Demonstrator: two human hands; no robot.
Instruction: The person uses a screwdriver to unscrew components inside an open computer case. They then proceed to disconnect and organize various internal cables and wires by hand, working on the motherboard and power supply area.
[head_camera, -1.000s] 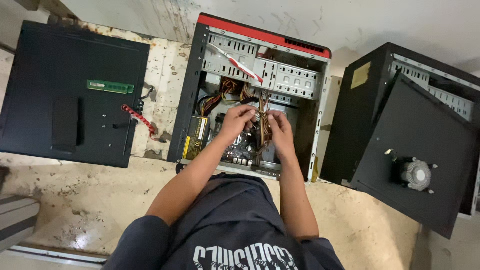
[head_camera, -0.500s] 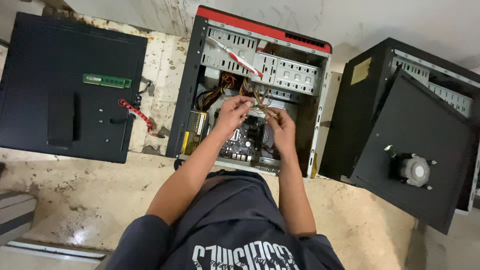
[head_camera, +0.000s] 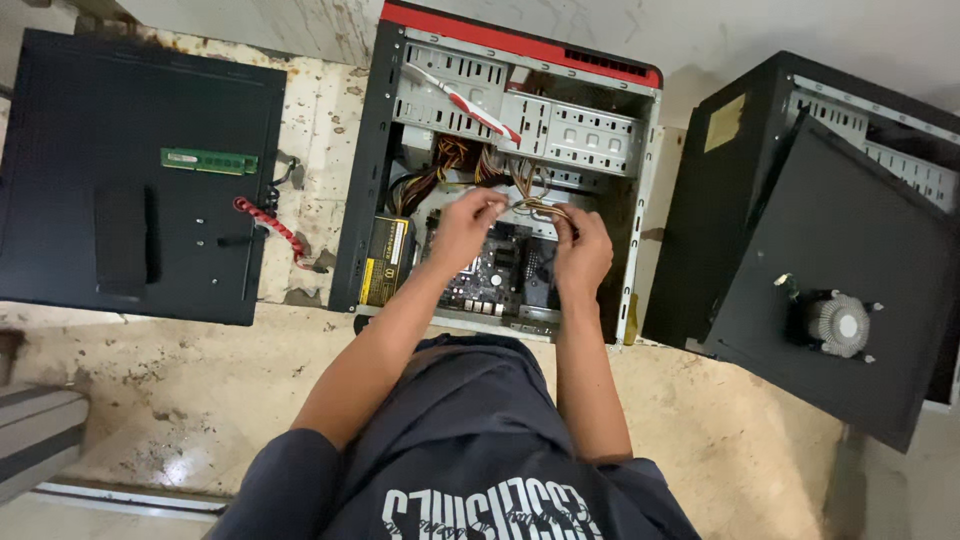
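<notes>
**Both hands on the cable bundle inside the open case**

The cable bundle (head_camera: 540, 208) hangs between your two hands, over the middle of the open computer case (head_camera: 372, 180), just above the motherboard (head_camera: 490, 270). Your left hand (head_camera: 462, 230) pinches the bundle's left end with fingertips closed on it; your right hand (head_camera: 582, 250) grips the right end, fingers curled around the wires. The bundle runs up from your fingers toward the coloured wiring below the grey drive cage (head_camera: 560, 125).

Both forearms reach forward and converge over the case, elbows out to either side of your dark shirt (head_camera: 470, 440). Your wrists sit level, palms turned toward each other, the hands close together but not touching.

Half a second ago your hands met higher in the case, nearer the drive cage; now they sit slightly lower and a little wider apart, with the wires stretched between them. A second ago both were deeper down, against the board.

To the left, a black side panel (head_camera: 140, 180) lies flat with a green memory stick (head_camera: 210, 161) on it and a red coiled cable (head_camera: 268, 222) at its edge. To the right stands a second black case (head_camera: 740, 200), with a cooler fan (head_camera: 838, 324) resting on its loose panel (head_camera: 840, 250).
</notes>
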